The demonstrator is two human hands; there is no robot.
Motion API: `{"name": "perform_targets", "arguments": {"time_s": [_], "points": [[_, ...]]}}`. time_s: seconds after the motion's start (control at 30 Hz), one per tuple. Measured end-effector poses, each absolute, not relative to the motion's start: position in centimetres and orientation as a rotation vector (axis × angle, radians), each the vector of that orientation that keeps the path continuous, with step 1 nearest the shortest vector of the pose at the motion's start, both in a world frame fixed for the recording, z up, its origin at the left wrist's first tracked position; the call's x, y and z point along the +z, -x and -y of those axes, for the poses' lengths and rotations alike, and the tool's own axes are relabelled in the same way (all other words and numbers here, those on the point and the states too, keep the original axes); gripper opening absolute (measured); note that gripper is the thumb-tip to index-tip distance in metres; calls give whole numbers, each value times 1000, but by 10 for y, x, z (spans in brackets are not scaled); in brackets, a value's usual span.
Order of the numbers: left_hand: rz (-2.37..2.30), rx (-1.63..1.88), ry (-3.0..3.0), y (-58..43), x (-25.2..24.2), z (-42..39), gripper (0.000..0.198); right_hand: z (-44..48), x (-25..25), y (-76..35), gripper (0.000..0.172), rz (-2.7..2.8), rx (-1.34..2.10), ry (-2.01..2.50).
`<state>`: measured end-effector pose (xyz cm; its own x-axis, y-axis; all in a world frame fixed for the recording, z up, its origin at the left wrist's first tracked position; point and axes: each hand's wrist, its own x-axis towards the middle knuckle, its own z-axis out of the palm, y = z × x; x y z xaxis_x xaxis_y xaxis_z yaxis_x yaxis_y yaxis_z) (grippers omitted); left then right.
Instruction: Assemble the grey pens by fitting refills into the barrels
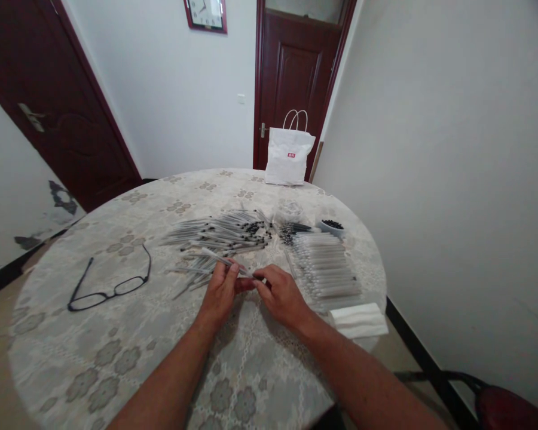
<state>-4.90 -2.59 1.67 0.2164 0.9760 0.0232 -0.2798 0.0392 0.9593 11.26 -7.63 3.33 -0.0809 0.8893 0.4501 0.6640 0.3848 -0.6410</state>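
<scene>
My left hand is closed around several thin pale pen-like sticks, which point up and to the left. Close beside it, my right hand pinches at the near end of one stick, fingertips almost touching the left fingers; the small part between them is too hidden to name. Just beyond my hands lies a loose pile of slim pale sticks with black ends. To the right, a neat stack of whitish, see-through pen barrels reaches toward a folded white tissue.
A small bowl of black pieces stands behind the stack, near black-tipped parts and a clear plastic bag. Eyeglasses lie at left on the round, flower-patterned tablecloth. A white paper bag stands at the far edge.
</scene>
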Motion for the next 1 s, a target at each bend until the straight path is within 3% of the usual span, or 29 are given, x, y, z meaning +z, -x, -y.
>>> {"name": "perform_targets", "arguments": {"time_s": [0.2, 0.37, 0.6, 0.8, 1.0], "points": [[-882, 1112, -1159, 47, 21, 29, 38, 79, 28, -120, 13, 1782, 291, 1382], [-908, 1294, -1053, 50, 18, 19, 35, 77, 20, -129, 9, 1815, 204, 1468], [-855, 1277, -1045, 48, 12, 18, 35, 78, 22, -126, 15, 1964, 21, 1552], [-889, 1301, -1066, 50, 11, 18, 35, 85, 50, -146, 13, 2260, -71, 1860], [-870, 1227, -1016, 51, 6, 15, 25, 45, 101, -221, 26, 2155, -378, 2187]]}}
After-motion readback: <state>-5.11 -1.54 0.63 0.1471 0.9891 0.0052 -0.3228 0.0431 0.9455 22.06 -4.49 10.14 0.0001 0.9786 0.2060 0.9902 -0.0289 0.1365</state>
